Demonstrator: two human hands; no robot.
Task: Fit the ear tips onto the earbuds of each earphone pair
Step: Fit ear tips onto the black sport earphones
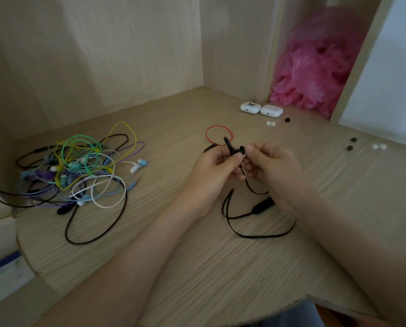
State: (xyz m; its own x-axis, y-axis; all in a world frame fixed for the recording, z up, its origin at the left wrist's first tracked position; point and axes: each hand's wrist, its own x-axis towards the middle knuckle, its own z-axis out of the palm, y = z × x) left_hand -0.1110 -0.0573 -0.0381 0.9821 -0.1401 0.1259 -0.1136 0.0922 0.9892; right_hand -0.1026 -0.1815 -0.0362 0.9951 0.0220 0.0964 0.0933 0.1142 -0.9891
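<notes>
My left hand [212,165] grips a black earbud [229,147] with its stem sticking up. My right hand [271,165] pinches a black ear tip [242,150] right against that earbud. The black cable [251,228] of this pair loops down onto the desk below my hands, with an inline remote [264,205]. Loose ear tips lie on the desk: two white ones [270,123], a black one [287,119], two dark ones [351,143] and two more white ones [378,146] at the right.
A tangled pile of coloured wired earphones [79,171] lies at the left. A red cable loop [219,135] sits behind my hands. Two white charging cases [261,109] stand near the back wall. A pink plastic bag [315,67] fills the right niche.
</notes>
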